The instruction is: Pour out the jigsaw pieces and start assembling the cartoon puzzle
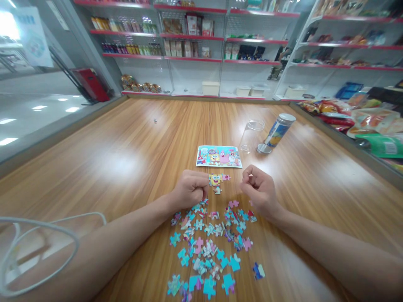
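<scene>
My left hand (192, 188) is closed beside a small joined section of jigsaw puzzle (215, 180) with a yellow cartoon face and a pink part. Its fingertips are turned away, so whatever they may hold is hidden. To the right of that section, my right hand (260, 188) is loosely curled above the table, and nothing shows in its fingers. One puzzle piece (218, 190) lies just under the joined section. Many loose puzzle pieces (209, 247), mostly turquoise and pink, are spread between my forearms. Beyond my hands lies a printed reference picture (219, 157) of cartoon characters.
At the right stand a clear plastic cylinder (252, 136) and a blue printed tube (280, 130), with a metal lid (263, 148) by its base. A tiny object (155, 121) lies far left on the wooden table (141, 167). A white cable (75, 239) loops at lower left.
</scene>
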Demonstrator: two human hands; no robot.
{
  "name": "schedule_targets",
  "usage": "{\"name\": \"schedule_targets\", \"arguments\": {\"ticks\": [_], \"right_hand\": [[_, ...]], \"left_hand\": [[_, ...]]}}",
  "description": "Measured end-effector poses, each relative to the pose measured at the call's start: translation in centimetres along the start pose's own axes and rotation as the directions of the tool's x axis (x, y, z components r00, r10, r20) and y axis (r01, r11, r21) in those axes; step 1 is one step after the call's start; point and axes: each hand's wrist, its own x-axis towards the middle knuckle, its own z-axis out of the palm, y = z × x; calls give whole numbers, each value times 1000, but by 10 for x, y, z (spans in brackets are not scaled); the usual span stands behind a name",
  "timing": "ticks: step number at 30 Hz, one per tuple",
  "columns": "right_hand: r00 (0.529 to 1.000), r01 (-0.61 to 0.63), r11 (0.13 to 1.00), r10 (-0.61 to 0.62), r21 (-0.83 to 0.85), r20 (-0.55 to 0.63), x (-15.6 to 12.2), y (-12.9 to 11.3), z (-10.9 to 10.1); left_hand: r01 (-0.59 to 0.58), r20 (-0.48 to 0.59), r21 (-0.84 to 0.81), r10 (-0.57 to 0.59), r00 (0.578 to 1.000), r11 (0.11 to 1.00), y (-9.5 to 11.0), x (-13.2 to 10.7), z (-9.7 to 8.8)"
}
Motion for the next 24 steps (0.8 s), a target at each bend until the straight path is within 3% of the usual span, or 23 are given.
{"name": "schedule_targets", "arguments": {"ticks": [3,6,10,13,16,19,21,24], "right_hand": [[991,-133,932,124,337,50,1,-3,-5],[974,-225,809,183,543,131,-1,-7,-8],[910,-409,639,228,652,347,-6,-12,-2],[874,-463,586,175,665,454,-6,-13,0],[924,-346,670,121,657,363,-1,-11,-9],[961,-115,896,-7,428,275,6,-6,-25],[914,-53,988,-11,146,405,10,-6,-32],[814,67,997,-31,-42,580,11,-8,-32]], "left_hand": [[-124,57,97,119,991,987,0,1,-3],[-173,126,191,151,980,966,1,4,-4],[-243,223,213,195,955,946,3,7,-6],[-248,248,224,191,950,942,3,9,-7],[-256,257,244,192,947,935,4,10,-8],[-265,257,269,196,946,926,4,10,-8],[-257,226,289,195,954,922,3,10,-9],[-218,137,315,183,974,924,-2,12,-9]]}}
